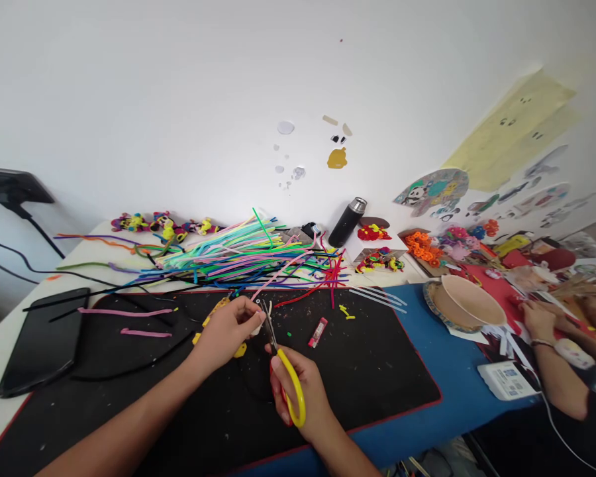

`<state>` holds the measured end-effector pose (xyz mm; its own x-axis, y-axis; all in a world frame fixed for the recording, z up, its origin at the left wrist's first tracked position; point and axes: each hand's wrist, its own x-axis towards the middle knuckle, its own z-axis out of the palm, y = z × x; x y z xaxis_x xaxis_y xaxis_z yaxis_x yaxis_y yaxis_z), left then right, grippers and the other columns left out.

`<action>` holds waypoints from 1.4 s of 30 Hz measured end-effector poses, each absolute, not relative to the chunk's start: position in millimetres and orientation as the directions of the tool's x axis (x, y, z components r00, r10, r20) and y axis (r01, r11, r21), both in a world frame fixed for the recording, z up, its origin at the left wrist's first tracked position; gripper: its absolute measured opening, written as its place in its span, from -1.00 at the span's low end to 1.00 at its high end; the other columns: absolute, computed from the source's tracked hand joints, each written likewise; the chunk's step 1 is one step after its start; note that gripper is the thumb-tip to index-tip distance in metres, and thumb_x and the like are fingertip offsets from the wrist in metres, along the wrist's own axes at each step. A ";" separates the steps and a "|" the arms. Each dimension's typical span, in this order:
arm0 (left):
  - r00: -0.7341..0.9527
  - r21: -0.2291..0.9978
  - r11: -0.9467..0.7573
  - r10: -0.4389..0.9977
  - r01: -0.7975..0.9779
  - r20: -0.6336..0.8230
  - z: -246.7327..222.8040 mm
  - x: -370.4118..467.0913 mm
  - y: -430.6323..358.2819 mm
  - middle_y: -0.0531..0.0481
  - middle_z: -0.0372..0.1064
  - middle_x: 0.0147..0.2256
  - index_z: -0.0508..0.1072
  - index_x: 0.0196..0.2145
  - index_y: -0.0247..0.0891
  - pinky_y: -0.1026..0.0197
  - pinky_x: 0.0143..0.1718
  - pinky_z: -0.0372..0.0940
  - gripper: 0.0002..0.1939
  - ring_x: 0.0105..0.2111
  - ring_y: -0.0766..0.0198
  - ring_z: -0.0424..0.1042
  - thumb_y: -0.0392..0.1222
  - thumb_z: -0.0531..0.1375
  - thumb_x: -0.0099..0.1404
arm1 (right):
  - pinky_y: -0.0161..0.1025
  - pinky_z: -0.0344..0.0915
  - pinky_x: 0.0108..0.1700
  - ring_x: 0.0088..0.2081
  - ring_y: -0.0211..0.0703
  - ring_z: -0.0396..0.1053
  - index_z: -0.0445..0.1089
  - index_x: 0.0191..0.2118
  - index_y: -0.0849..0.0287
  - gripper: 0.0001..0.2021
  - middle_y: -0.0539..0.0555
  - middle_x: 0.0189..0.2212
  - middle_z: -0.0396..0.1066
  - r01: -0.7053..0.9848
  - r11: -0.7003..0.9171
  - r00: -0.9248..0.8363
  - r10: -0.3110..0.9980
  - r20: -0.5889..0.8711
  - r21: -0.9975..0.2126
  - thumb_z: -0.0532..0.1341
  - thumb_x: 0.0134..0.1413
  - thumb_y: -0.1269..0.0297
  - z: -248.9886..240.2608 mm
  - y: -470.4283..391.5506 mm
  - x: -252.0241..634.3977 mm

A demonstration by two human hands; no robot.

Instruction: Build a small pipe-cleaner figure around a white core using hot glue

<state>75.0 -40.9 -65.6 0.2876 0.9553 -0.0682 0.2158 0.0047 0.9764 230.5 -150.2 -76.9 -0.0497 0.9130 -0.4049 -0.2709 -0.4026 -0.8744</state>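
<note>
My right hand (302,391) grips a pair of scissors (294,387) with yellow and red handles, the blades pointing up and away from me. My left hand (226,334) is closed in a pinch on a small white piece (257,329), mostly hidden by the fingers. The scissor blades reach close to those fingertips; whether they touch the piece I cannot tell. Partly under my left hand lies a yellow item (240,350). Pink pipe cleaners (126,311) and a black one (129,376) lie left on the black mat (367,391).
Behind the mat is a heap of coloured pipe cleaners (238,252). A black flask (347,222) leans by a white box (377,248). A red packet (318,332) lies on the mat, a phone (44,341) far left. At right are a bowl (471,301) and another person's arm (556,371).
</note>
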 end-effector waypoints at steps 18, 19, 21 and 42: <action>0.304 0.990 0.043 0.949 0.133 -0.082 -45.0 69.6 -37.7 0.02 0.49 -0.49 0.50 -0.38 -0.19 0.18 -0.50 0.41 -0.61 -0.50 0.20 0.44 0.21 0.31 0.15 | -0.45 -0.01 -0.76 -0.80 -0.44 0.06 0.43 0.07 0.29 -0.27 -0.16 -0.65 0.24 -0.254 -0.341 -0.043 0.939 -0.342 -0.905 0.33 0.05 -0.30 -74.9 -152.0 232.9; 0.308 0.992 0.057 0.947 0.113 -0.090 -43.7 68.5 -36.7 0.02 0.49 -0.48 0.51 -0.37 -0.19 0.17 -0.49 0.41 -0.61 -0.49 0.19 0.45 0.21 0.32 0.15 | -0.45 -0.02 -0.75 -0.80 -0.43 0.06 0.43 0.09 0.29 -0.27 -0.16 -0.65 0.24 -0.221 -0.337 -0.059 0.941 -0.333 -0.915 0.32 0.06 -0.30 -75.2 -150.7 237.3; 0.318 0.994 0.074 0.943 0.079 -0.096 -41.9 66.8 -35.5 0.01 0.50 -0.47 0.52 -0.36 -0.20 0.16 -0.48 0.42 -0.61 -0.48 0.19 0.45 0.21 0.34 0.15 | -0.44 -0.03 -0.74 -0.79 -0.41 0.10 0.43 0.13 0.27 -0.27 -0.15 -0.63 0.26 -0.116 -0.350 -0.087 0.936 -0.342 -0.929 0.30 0.09 -0.30 -74.8 -147.0 248.0; 0.381 0.994 0.101 0.917 0.052 -0.113 -40.4 63.7 -36.4 0.00 0.50 -0.35 0.53 -0.29 -0.21 0.15 -0.31 0.38 -0.61 -0.37 0.21 0.40 0.19 0.34 0.21 | -0.19 0.35 -0.09 -0.04 0.07 0.57 0.46 0.17 0.11 -0.62 0.20 0.03 0.58 0.989 -0.066 0.041 0.982 -0.183 -0.130 0.14 0.32 0.19 -42.5 -111.4 325.6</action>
<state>63.7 -36.4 -40.4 0.3814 0.9175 -0.1129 0.0517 0.1008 0.9936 325.6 -111.4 -42.5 0.0410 0.9823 -0.1825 0.9893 -0.0655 -0.1303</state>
